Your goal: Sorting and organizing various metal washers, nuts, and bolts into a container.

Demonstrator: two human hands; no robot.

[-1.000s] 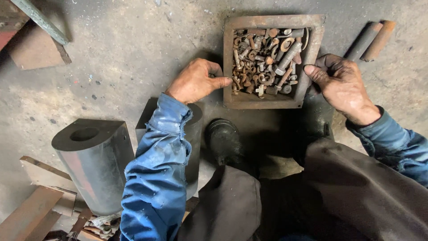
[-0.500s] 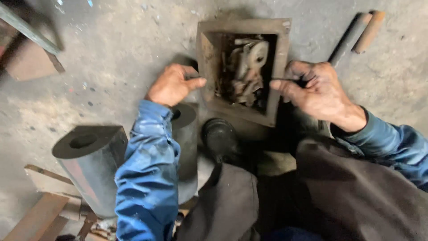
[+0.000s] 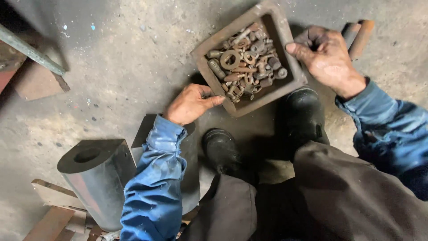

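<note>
Grey metal cylinder, black boots, rusty pipes.

Bolts and washers lie in the tray, between both hands, boots below it.

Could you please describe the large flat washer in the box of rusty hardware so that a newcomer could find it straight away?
Start at the square rusty metal box held on the concrete floor between the left hand and the right hand. Look in its upper-left part, atop the heap of bolts and nuts. The large washer is the widest flat ring there, with a round centre hole.
</note>
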